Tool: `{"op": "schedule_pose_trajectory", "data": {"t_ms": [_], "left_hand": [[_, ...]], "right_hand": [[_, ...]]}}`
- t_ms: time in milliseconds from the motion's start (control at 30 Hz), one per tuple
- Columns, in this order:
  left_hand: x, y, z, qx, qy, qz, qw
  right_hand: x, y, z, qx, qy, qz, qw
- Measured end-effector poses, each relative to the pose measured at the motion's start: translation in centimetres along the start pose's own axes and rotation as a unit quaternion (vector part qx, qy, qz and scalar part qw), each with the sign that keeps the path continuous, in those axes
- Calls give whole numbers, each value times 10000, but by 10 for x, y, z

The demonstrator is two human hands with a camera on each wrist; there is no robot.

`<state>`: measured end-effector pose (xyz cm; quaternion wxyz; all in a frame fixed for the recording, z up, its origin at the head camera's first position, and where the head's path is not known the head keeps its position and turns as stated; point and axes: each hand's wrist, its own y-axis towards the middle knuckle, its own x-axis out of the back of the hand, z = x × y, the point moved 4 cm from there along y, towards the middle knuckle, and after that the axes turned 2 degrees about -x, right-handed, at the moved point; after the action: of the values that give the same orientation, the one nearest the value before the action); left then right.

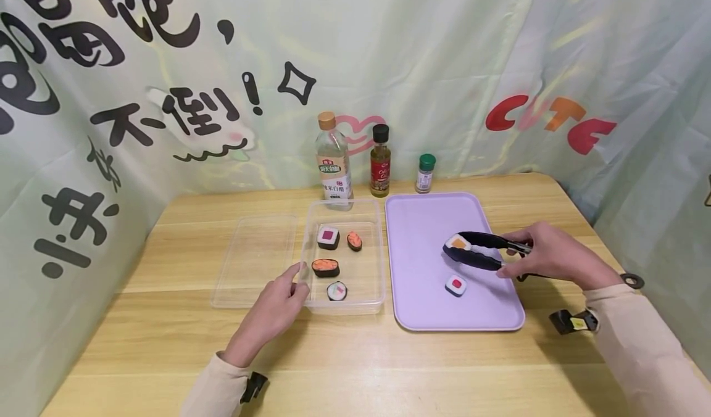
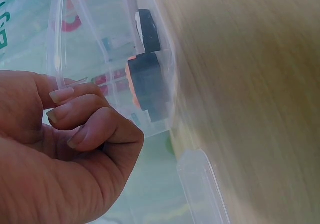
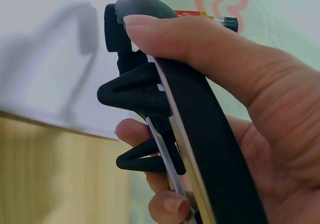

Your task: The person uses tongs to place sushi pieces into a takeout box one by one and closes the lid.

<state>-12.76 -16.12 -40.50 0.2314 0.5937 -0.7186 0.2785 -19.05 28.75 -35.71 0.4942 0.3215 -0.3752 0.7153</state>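
My right hand (image 1: 552,258) grips black tongs (image 1: 482,260) over the lilac tray (image 1: 428,309). Between the tong tips is a sushi roll (image 1: 458,242) with an orange centre. Another sushi roll (image 1: 456,285), red in the middle, lies on the tray just below. At the clear plastic box (image 1: 372,306), my left hand (image 1: 273,312) pinches the left rim, its other fingers curled in the left wrist view. Inside the box are a square roll (image 1: 328,237), an orange-topped sushi (image 1: 325,268), a smaller orange-topped one (image 1: 354,241) and a round roll (image 1: 336,291).
A clear lid (image 1: 252,263) lies flat left of the box. Along the back stand a tall vinegar bottle (image 1: 334,167), a dark-capped oil bottle (image 1: 380,164) and a green-capped jar (image 1: 424,175). Behind the wooden table (image 1: 355,367) hangs a printed curtain (image 1: 411,53).
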Motion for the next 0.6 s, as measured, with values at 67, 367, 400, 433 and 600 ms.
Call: {"op": "schedule_pose_trajectory", "data": {"t_ms": [67,367,400,433,600], "left_hand": [[0,0,0,-1,16,-4,10000],[1,0,0,-46,125,-73,9999],[1,0,0,-47,136,-74,9999],[1,0,0,-45,143,-74,9999],[1,0,0,-26,148,-70,9999]], "right_hand": [[4,1,5,55,14,-45,10000],[18,9,36,274,-103,-128,9995],[20,10,40,294,-148,-126,9994],[21,12,44,306,-195,-118,9993],[28,18,68,506,-386,-63,9980]]}}
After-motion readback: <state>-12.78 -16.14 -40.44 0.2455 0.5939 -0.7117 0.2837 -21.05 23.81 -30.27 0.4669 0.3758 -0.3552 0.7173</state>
